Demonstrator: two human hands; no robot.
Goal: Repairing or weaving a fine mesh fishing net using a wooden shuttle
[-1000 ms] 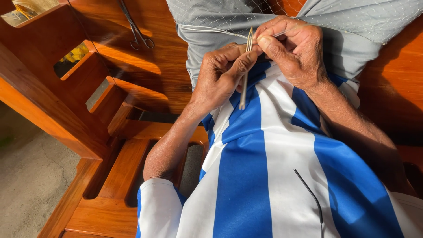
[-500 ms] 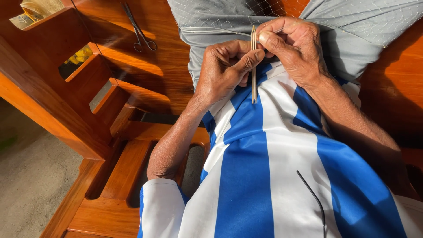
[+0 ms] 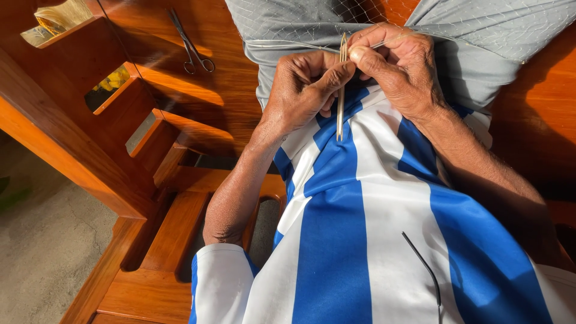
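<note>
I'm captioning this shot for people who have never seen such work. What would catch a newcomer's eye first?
First, the two hands at top centre: the left hand and right hand pinch a slim netting needle that hangs upright over a blue and white striped shirt. Above them fine netting lies over grey cloth. At upper left, scissors lie on sunlit wooden planks.

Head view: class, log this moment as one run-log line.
left hand: pinches netting needle | right hand: grips needle top, twine | net: over lap | scissors: on wood
</note>
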